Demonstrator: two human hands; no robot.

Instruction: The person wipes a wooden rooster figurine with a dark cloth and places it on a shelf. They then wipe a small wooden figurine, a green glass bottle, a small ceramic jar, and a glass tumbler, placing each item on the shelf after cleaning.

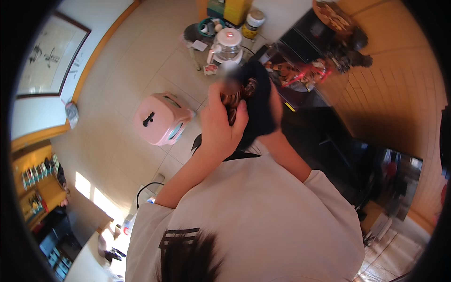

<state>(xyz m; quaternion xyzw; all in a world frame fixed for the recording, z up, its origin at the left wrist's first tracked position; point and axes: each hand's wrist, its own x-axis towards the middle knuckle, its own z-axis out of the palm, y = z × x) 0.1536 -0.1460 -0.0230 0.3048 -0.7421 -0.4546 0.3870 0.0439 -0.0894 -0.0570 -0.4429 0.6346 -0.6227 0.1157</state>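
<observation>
Up in front of my chest I hold a glossy dark-brown ridged object that looks like a carved figurine. Its upper end is blurred, so its exact kind cannot be told. My left hand wraps around its near side, thumb across the front. A dark navy cloth lies against the object's right side and hangs below it. My right hand is behind that cloth and grips it; most of its fingers are hidden.
A pink plastic step stool stands on the tiled floor at left. Beyond my hands, a small stand carries a glass kettle and a green basin. To the right, a dark cabinet top bears red-ribboned packages, dark carved ornaments and a television.
</observation>
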